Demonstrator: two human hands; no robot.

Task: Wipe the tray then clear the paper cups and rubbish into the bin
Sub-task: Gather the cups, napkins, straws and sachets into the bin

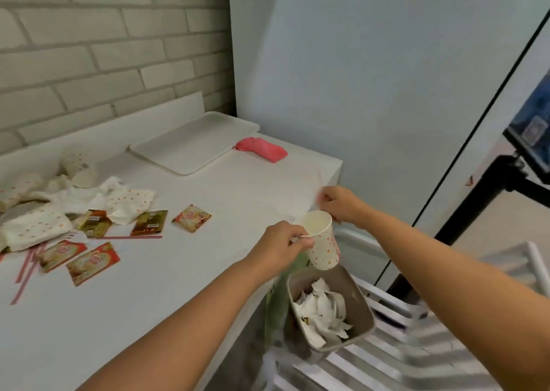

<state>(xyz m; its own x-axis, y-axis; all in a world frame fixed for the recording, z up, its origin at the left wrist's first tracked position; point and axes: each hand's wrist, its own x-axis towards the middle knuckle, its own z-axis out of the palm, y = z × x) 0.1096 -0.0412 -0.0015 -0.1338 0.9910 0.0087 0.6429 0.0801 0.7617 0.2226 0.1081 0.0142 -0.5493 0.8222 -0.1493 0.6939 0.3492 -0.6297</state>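
A dotted paper cup (323,246) hangs upright just above the beige bin (358,300), beyond the table's right edge. My left hand (282,246) pinches its rim. My right hand (342,204) is at the far side of the rim, fingers curled against it. The bin holds crumpled white paper. The white tray (190,143) lies empty at the back of the table, with a pink cloth (263,149) beside its right end. More dotted cups (76,164), crumpled napkins (89,197) and sachets (192,218) lie at the left.
The white table (178,271) meets a brick wall behind. The bin stands on a white slatted rack (387,361) to the table's right. Red-striped straws (26,268) lie near the left edge. A black stand (488,203) with a screen is at the far right.
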